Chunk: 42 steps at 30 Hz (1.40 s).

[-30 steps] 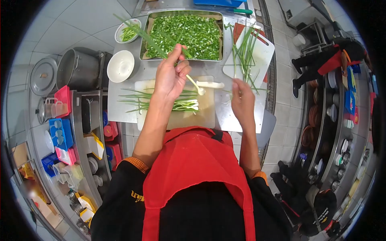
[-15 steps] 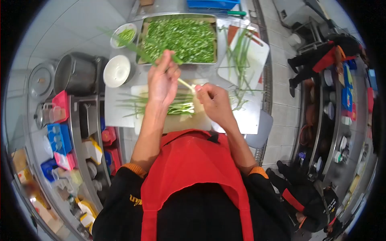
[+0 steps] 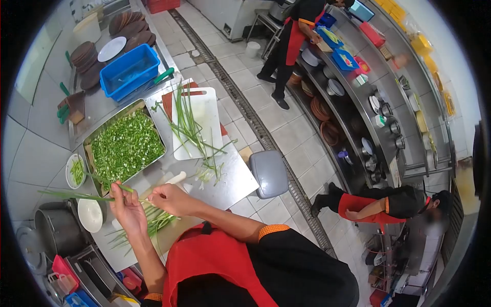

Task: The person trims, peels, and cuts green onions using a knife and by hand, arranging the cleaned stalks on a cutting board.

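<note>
My left hand [image 3: 129,211] is closed around a green onion [image 3: 76,195], whose long leaves stick out to the left. Close beside it, my right hand [image 3: 176,199] pinches at the stalk end of the same onion; its fingertips are partly hidden. Under both hands, a bunch of green onions [image 3: 159,223] lies on a pale cutting board [image 3: 176,236]. A white handle [image 3: 177,178] shows just beyond my right hand. Past my left hand stands a metal tray [image 3: 164,152] full of chopped green onion [image 3: 125,146].
Loose green onions [image 3: 188,115] lie over a white cutting board [image 3: 210,120]. At left are a bowl of pieces [image 3: 76,171], a white bowl [image 3: 91,215] and a pot [image 3: 56,233]. A blue tub [image 3: 128,71] stands behind. Two people [image 3: 292,46] work at right.
My view has swung to the right, bringing more of the floor, the shelves and the people into sight. Both hands still hold the green onion.
</note>
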Tool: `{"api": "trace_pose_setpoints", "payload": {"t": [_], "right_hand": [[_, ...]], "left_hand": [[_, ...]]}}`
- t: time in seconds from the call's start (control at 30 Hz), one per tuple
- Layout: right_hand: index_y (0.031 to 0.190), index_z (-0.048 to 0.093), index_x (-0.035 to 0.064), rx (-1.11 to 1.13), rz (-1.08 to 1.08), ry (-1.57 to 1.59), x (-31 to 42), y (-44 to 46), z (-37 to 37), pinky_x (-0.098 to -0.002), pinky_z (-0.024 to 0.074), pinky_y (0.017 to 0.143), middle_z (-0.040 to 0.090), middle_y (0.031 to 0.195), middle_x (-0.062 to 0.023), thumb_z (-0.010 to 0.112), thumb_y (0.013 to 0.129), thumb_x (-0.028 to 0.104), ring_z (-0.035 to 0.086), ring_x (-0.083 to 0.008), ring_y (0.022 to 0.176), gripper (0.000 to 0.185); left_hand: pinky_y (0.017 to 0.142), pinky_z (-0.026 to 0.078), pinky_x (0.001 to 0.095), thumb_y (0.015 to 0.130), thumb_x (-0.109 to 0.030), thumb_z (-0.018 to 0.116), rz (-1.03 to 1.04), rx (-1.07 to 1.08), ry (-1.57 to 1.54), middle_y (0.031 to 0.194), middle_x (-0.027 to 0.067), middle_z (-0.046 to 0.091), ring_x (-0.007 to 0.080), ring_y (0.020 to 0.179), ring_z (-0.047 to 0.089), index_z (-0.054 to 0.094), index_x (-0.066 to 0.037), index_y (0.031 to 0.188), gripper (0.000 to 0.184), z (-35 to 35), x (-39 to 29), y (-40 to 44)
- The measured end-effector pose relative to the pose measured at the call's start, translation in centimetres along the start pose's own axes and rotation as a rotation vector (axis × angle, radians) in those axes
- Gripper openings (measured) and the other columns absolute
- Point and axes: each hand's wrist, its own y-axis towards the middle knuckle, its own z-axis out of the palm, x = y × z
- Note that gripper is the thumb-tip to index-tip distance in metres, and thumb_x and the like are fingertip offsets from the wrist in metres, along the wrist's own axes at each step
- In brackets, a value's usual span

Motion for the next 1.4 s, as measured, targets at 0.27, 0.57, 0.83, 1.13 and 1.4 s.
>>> {"api": "trace_pose_setpoints", "payload": {"t": [0.27, 0.57, 0.83, 1.13, 1.4], "right_hand": [[0.081, 0.056, 0.0016, -0.363, -0.206, -0.488, -3.2, -1.7, -1.6, -0.0423, 0.0432, 0.064, 0.055, 0.072, -0.0182, 0.045, 0.094, 0.021, 0.053, -0.0366, 0.067, 0.026], [0.077, 0.062, -0.0044, -0.233, -0.04, -0.924, -7.6, -3.5, -11.5, -0.0444, 0.047, 0.063, 0.061, 0.071, -0.0247, 0.059, 0.082, 0.008, 0.062, -0.0399, 0.069, 0.014], [0.076, 0.066, -0.0016, -0.221, 0.215, -1.121, -4.1, -1.1, -10.9, -0.052, 0.0483, 0.065, 0.062, 0.072, -0.0281, 0.061, 0.086, 0.022, 0.061, -0.0475, 0.072, 0.026], [0.104, 0.059, -0.0013, -0.081, -0.249, -0.654, -1.1, -0.4, -8.2, -0.0382, 0.0505, 0.073, 0.066, 0.093, -0.0174, 0.052, 0.093, 0.009, 0.064, -0.0336, 0.082, 0.016], [0.11, 0.063, -0.0004, 0.279, -0.304, -0.192, 6.9, -0.5, 1.0, -0.0248, 0.0483, 0.068, 0.067, 0.089, -0.0059, 0.062, 0.092, 0.014, 0.06, -0.0091, 0.079, 0.023]], "left_hand": [[0.051, 0.025, 0.0214, 0.095, -0.02, 0.058, -0.002, -0.019, -0.154, 0.066, -0.0068, 0.033, 0.004, 0.056, 0.026, 0.058, -0.004, 0.1, 0.017, -0.6, -0.2, 0.1], [0.053, 0.024, 0.023, 0.098, -0.021, 0.052, 0.024, 0.119, -0.494, 0.071, -0.0013, 0.041, 0.0078, 0.058, 0.027, 0.061, 0.0, 0.102, 0.023, -2.8, -5.5, 1.7], [0.051, 0.026, 0.0214, 0.096, -0.017, 0.055, 0.052, 0.11, -0.221, 0.07, -0.0025, 0.045, 0.0055, 0.057, 0.032, 0.061, -0.002, 0.098, 0.016, -3.4, -5.4, -0.2], [0.05, 0.029, 0.0207, 0.092, -0.01, 0.061, 0.018, -0.034, 0.031, 0.075, -0.0034, 0.054, 0.0029, 0.056, 0.034, 0.066, -0.003, 0.094, 0.008, -5.2, -3.1, -3.0], [0.049, 0.028, 0.0203, 0.088, -0.009, 0.066, 0.003, -0.064, 0.111, 0.072, -0.0026, 0.055, 0.003, 0.054, 0.036, 0.066, -0.002, 0.095, 0.01, -4.5, -1.2, -5.2]]}}
